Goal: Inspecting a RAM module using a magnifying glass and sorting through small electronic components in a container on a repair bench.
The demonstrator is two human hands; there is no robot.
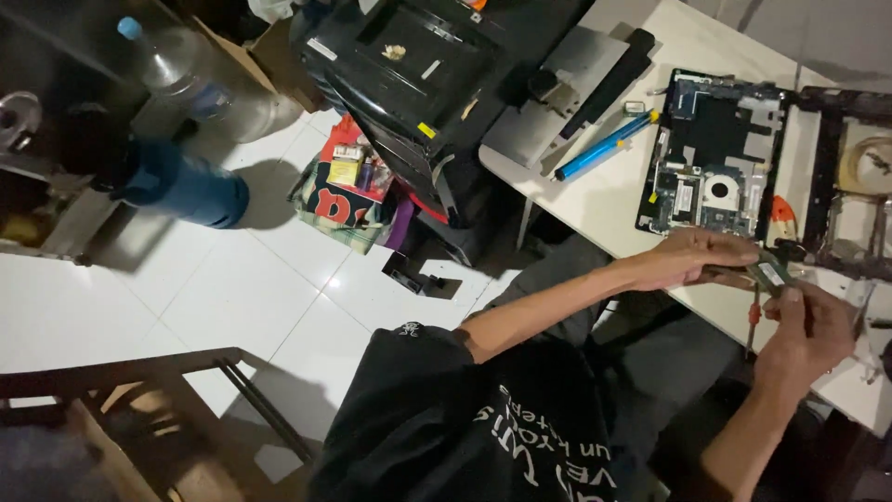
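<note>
My left hand and my right hand meet over the near edge of a white table. Between their fingers they pinch a small green memory module. Just beyond my hands lies an opened laptop base with its circuit board and fan bare. A thin screwdriver with a red grip shows just left of my right hand; whether that hand holds it I cannot tell.
On the table are a blue pen-like tool, a long black battery bar, a grey panel and a second dismantled frame. On the floor stand a black printer, a water bottle, a colourful bag and a wooden chair.
</note>
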